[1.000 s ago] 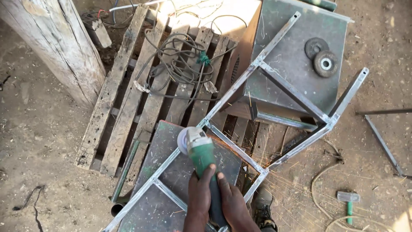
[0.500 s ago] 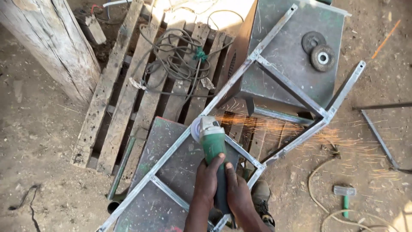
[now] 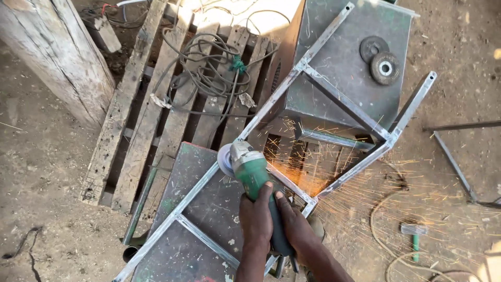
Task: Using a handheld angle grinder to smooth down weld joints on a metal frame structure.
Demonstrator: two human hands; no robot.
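A green angle grinder [image 3: 249,168] lies across a grey metal frame [image 3: 334,99], its disc [image 3: 225,160] against the frame's long bar. Orange sparks [image 3: 313,180] spray to the right. My left hand [image 3: 257,218] grips the grinder's body from the left side. My right hand [image 3: 296,230] grips its rear handle just beside the left. The frame rests on two metal boxes, one under the grinder [image 3: 209,209] and one at the upper right [image 3: 344,57].
A wooden pallet [image 3: 146,125] lies on the dirt with a coiled cable [image 3: 209,62] on it. Two grinding discs [image 3: 380,58] sit on the upper box. A thick log [image 3: 52,57] stands upper left. A small hammer [image 3: 414,235] and metal bars [image 3: 459,162] lie at the right.
The view has shifted slightly. The grinder disc has come down onto the frame's bar, and sparks that were absent a second ago now spray widely to the right.
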